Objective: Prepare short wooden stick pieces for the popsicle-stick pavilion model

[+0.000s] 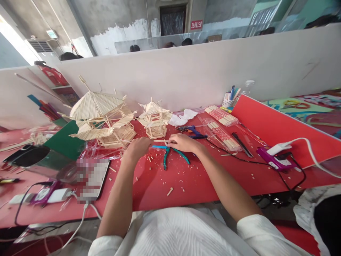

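On the red table, mid-frame, we see teal pliers lying handles toward us. Just above them the left hand and right hand are closed, each pinching one end of a blue strip, we judge to keep it level. Its long axis runs left-right. Beyond stands a small stick pavilion.

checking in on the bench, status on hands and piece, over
Left hand and right hand shut on a blue strip, thin stick just above. Pliers lie under it. Small stick model close behind.
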Available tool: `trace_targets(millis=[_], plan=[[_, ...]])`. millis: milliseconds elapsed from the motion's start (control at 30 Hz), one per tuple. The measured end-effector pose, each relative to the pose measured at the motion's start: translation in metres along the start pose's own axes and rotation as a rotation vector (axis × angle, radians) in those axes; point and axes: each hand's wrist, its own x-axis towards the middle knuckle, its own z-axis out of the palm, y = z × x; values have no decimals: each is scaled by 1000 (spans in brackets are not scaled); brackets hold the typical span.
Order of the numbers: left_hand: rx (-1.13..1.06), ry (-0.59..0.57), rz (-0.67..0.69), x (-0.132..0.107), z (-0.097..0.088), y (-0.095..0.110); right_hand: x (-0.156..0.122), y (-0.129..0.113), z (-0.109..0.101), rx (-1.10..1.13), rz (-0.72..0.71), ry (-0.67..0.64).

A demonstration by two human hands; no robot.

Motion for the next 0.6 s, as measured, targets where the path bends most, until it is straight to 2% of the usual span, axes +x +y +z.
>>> trace_targets(millis=[100,200,267,467,600], plan=[[81,-16,-161,-12,-9,-20,-1,1,-3,-19,27,-11],[114,-33,-311,-23,-20,-28,-1,2,-2,-39,23,-15],[120,-27,-347,-28,-27,-22,0,3,-1,-41,10,-20],[193,50,-299,-31,-37,16,-1,7,1,-61,-4,-43],[186,9,-438,-32,-36,17,-1,8,1,-66,17,-53]])
